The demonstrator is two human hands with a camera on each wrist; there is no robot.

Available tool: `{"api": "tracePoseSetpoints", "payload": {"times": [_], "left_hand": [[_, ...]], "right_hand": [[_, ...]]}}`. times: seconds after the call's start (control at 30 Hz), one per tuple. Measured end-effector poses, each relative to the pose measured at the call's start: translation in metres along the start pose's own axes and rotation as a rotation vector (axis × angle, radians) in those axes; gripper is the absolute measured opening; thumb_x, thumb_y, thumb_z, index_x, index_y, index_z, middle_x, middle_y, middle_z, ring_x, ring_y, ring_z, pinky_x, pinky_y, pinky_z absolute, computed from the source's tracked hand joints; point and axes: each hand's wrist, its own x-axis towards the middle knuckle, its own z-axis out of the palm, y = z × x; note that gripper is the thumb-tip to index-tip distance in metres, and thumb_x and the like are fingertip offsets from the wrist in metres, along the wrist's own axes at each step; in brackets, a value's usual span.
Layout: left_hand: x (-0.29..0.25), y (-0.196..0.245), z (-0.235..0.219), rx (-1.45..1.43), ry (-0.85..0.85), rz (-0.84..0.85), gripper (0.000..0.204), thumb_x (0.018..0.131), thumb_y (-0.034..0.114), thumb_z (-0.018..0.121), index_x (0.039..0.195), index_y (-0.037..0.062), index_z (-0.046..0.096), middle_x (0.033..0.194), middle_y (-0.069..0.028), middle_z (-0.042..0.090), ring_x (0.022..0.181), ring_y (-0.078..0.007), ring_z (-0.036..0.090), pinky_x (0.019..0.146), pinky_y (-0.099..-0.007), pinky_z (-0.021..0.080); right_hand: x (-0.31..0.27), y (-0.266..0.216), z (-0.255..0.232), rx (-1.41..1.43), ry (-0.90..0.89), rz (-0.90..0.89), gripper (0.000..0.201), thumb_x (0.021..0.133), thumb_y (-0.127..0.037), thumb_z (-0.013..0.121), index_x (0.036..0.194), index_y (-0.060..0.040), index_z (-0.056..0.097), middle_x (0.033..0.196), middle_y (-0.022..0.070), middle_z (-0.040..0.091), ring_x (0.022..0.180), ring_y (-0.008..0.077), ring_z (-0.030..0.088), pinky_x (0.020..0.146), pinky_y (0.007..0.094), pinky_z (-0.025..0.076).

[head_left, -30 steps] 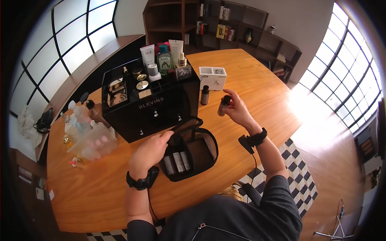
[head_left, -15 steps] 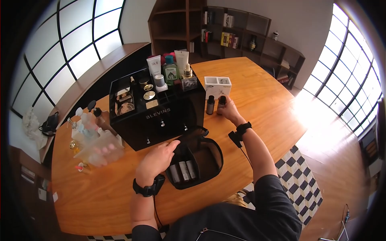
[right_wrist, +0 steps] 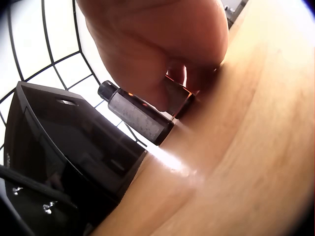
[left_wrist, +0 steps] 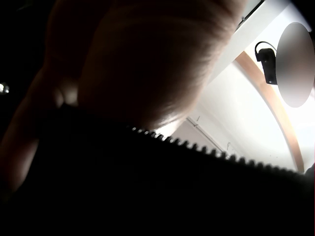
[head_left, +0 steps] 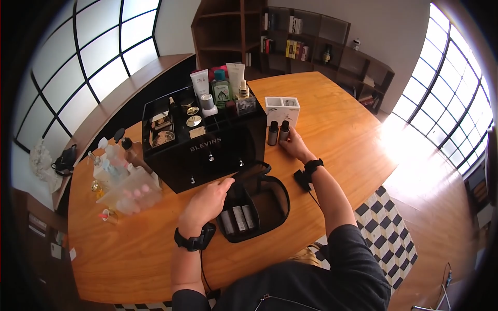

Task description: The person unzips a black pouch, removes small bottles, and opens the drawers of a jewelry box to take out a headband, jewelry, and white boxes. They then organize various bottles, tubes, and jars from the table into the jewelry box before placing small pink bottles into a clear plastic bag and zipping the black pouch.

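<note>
My right hand [head_left: 296,145] pinches a small dark bottle [head_left: 284,130] that stands upright on the table, beside a similar dark bottle [head_left: 273,133]. In the right wrist view the hand [right_wrist: 162,44] curls round one bottle [right_wrist: 178,98], with the other bottle [right_wrist: 140,118] next to it. An unzipped black case [head_left: 275,228] lies nearer the body, with several grey-labelled bottles [head_left: 239,218] in its left compartment. My left hand [head_left: 206,203] holds the raised lid at the case's left edge. In the left wrist view, the hand [left_wrist: 147,64] is dark above a zipper edge [left_wrist: 197,147].
A black drawer box [head_left: 207,155] topped with tubes and cosmetics stands behind the case. The white two-slot holder [head_left: 282,113] is just behind the two dark bottles. Soft clear bags [head_left: 136,193] and pump bottles sit at the left, near a small cup [head_left: 109,216].
The bottle in my right hand has come down from the air onto the table, beside the other dark bottle. My left hand has stayed at the case.
</note>
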Motion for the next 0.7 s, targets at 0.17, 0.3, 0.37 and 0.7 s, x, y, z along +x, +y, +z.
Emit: {"api": "tracePoseSetpoints", "payload": {"times": [0.17, 0.3, 0.37, 0.7], "left_hand": [[0.003, -0.002, 0.005, -0.003, 0.032, 0.015, 0.033, 0.086, 0.003, 0.052, 0.118, 0.008, 0.052, 0.103, -0.0186, 0.063, 0.095, -0.0375, 0.059, 0.079, -0.0422, 0.05], [0.002, 0.0, 0.003, -0.002, 0.048, 0.039, 0.032, 0.086, 0.003, 0.052, 0.118, 0.008, 0.052, 0.103, -0.0189, 0.063, 0.095, -0.0375, 0.059, 0.078, -0.0421, 0.05], [0.003, -0.004, 0.005, -0.011, 0.053, 0.048, 0.032, 0.086, 0.003, 0.052, 0.117, 0.0079, 0.052, 0.102, -0.0191, 0.062, 0.095, -0.0376, 0.059, 0.078, -0.0421, 0.05], [0.016, -0.009, 0.011, -0.157, 0.085, 0.029, 0.032, 0.085, 0.002, 0.053, 0.116, 0.0064, 0.053, 0.095, -0.0221, 0.064, 0.09, -0.0388, 0.061, 0.076, -0.0424, 0.05]], "right_hand": [[-0.007, -0.026, -0.004, -0.081, -0.072, 0.072, 0.053, 0.074, -0.009, 0.07, 0.122, -0.0031, 0.047, 0.104, 0.0138, 0.061, 0.098, 0.0243, 0.057, 0.088, 0.034, 0.045], [-0.007, -0.025, 0.001, -0.077, -0.03, 0.081, 0.053, 0.073, -0.01, 0.071, 0.121, -0.0039, 0.049, 0.103, 0.0136, 0.062, 0.097, 0.0242, 0.058, 0.087, 0.0338, 0.045], [-0.006, -0.026, 0.003, -0.067, -0.012, 0.08, 0.053, 0.073, -0.01, 0.072, 0.12, -0.0041, 0.049, 0.103, 0.0133, 0.062, 0.097, 0.0237, 0.058, 0.086, 0.0336, 0.045], [-0.03, -0.044, -0.003, 0.128, -0.026, 0.147, 0.059, 0.076, -0.013, 0.072, 0.127, -0.0018, 0.045, 0.11, 0.0112, 0.059, 0.096, 0.0188, 0.058, 0.087, 0.0311, 0.046]]}}
